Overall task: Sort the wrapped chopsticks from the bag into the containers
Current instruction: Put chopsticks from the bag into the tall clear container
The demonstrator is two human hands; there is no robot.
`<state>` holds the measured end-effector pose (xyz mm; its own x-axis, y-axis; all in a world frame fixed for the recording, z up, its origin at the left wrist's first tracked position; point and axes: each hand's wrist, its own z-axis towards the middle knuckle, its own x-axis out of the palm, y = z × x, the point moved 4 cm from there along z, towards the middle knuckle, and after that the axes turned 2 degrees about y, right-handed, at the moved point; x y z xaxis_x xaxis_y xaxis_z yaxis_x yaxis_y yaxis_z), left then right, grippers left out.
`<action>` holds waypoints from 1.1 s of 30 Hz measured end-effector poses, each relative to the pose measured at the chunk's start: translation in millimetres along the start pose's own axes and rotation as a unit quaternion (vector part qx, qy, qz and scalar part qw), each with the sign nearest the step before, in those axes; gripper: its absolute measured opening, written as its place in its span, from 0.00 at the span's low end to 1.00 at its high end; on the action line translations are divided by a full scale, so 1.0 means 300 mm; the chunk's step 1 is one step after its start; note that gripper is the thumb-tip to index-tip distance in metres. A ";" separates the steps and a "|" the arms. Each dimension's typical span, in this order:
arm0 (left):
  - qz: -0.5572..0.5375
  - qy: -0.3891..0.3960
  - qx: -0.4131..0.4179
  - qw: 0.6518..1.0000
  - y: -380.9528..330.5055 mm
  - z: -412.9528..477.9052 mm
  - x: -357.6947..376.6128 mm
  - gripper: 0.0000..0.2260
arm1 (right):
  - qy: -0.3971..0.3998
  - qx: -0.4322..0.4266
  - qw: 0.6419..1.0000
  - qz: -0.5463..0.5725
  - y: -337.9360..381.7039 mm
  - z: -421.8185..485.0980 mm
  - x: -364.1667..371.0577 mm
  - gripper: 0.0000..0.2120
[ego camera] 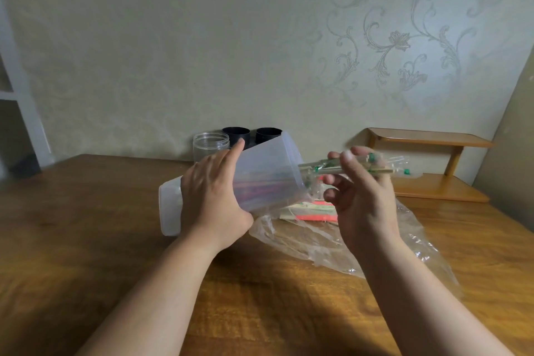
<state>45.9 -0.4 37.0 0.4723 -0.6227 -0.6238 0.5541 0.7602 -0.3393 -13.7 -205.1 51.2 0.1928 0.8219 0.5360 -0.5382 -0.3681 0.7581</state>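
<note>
Feeding green-marked chopsticks toward a tilted container

The left hand (pixel 212 196) is gripping a translucent plastic container (pixel 265 170), with the fingers curling over its upper side and the thumb underneath. The container is leaning over, its base pointing down to the left and close to the wooden table (pixel 86 225), its open mouth facing up and to the right. Reddish streaks are showing through its cloudy wall, too blurred to identify.

The right hand (pixel 364 205) is pinching a small bundle of wrapped chopsticks (pixel 318 167) in clear sleeves with green marks. The thumb and upper fingers are closing on the bundle while the lower fingers are curling loosely beneath. The bundle is lying roughly level in the air, with its left end just at the container's mouth.

Below both hands, a crumpled clear bag (pixel 303 240) is lying on the table, and red-wrapped chopsticks (pixel 315 215) are resting at its far end, under the container's mouth.

Against the wall, a clear jar (pixel 211 144) is standing beside two black cups (pixel 236 134). A wooden shelf (pixel 427 139) is sitting at the right.
</note>
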 end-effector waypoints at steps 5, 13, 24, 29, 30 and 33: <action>0.003 0.004 -0.002 1.000 -0.004 0.000 0.001 0.51 | -0.034 0.046 0.988 -0.143 -0.003 0.000 -0.012 0.16; 0.019 -0.001 -0.014 1.000 -0.002 0.000 -0.002 0.51 | -0.039 0.027 0.993 -0.108 -0.022 0.014 -0.035 0.17; 0.049 0.013 -0.020 0.999 -0.005 0.002 -0.003 0.49 | -0.036 -0.040 0.953 -0.298 -0.018 0.008 -0.036 0.14; 0.049 0.010 -0.021 0.999 -0.006 0.002 -0.005 0.49 | -0.001 -0.117 0.962 -0.249 -0.005 -0.011 -0.025 0.28; 0.048 0.009 -0.021 0.999 -0.005 0.002 -0.005 0.48 | 0.022 -0.122 0.956 -0.265 -0.011 -0.015 -0.017 0.29; 0.051 0.002 -0.021 0.998 -0.003 0.002 -0.004 0.48 | 0.107 -0.111 0.913 -0.377 -0.040 -0.015 0.007 0.27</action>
<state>45.3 -0.6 38.5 0.5228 -0.5404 -0.6593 0.4737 0.8272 -0.3024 -10.4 -197.1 41.3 0.4257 0.8802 -0.2100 -0.4757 0.4151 0.7755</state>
